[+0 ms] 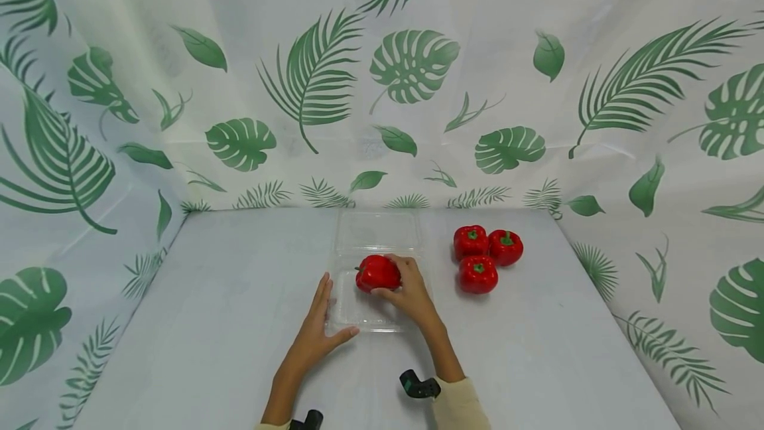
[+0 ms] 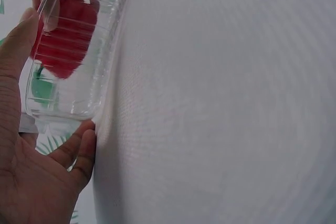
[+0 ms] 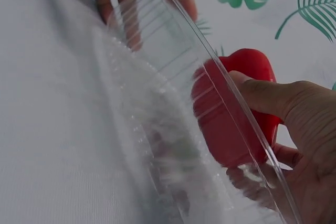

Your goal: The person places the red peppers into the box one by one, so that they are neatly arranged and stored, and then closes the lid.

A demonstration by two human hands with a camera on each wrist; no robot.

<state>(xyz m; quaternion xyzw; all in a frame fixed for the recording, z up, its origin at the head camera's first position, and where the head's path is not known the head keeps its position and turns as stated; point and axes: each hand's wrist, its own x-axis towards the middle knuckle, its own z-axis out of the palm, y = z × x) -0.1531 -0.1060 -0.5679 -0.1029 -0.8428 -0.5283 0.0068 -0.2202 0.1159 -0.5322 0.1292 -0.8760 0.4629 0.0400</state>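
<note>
My right hand (image 1: 410,289) grips a red bell pepper (image 1: 377,273) lying on its side, its green stem toward the left. The pepper is over the base of a clear plastic clamshell container (image 1: 358,318), partly below the rim as seen through the wall in the right wrist view. Thumb and fingers of the right hand (image 3: 310,129) are on opposite sides of the pepper (image 3: 247,66). At the container's left side, my left hand (image 1: 316,330) has its fingers straight along the wall and its thumb spread near the front corner. In the left wrist view that hand (image 2: 42,182) frames the container's end (image 2: 79,106).
Several more red bell peppers (image 1: 478,275) stand grouped on the white table (image 1: 239,284) to the right of the container. The container's lid (image 1: 379,231) lies folded back, away from me. A leaf-patterned cloth (image 1: 418,151) rises along the back and sides.
</note>
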